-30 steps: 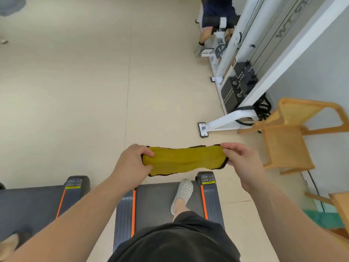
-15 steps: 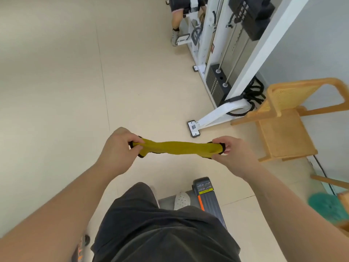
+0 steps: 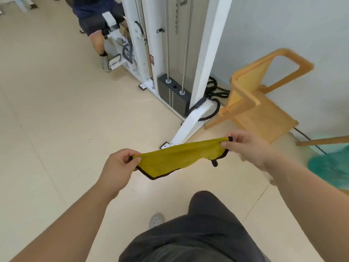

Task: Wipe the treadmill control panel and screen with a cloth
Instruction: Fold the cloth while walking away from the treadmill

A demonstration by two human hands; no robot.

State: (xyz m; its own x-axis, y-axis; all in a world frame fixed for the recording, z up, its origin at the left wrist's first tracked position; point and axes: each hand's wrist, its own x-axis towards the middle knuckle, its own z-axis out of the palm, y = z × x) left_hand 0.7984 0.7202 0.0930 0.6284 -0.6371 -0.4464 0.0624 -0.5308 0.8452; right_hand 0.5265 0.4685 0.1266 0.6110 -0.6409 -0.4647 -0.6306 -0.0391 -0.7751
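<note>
Yellow cloth [image 3: 173,159] pinched taut at opposite corners, left hand [image 3: 118,167] and right hand [image 3: 245,148] both closed on it. Best folded into a flat pad before wiping; no treadmill in view.

teal object [image 3: 332,167] blurred and cropped at right edge, seated person [image 3: 98,19] cut off above

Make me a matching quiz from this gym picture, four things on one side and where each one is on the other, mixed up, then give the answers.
Things:
1. cloth
2. chair
3. weight stack
4. shoe

Places:
A. inside the white machine frame
B. on the floor, bottom centre, below the hands
C. stretched between the left hand and right hand
D. by the wall, right of the machine

Pairs: 1-C, 2-D, 3-A, 4-B
</note>
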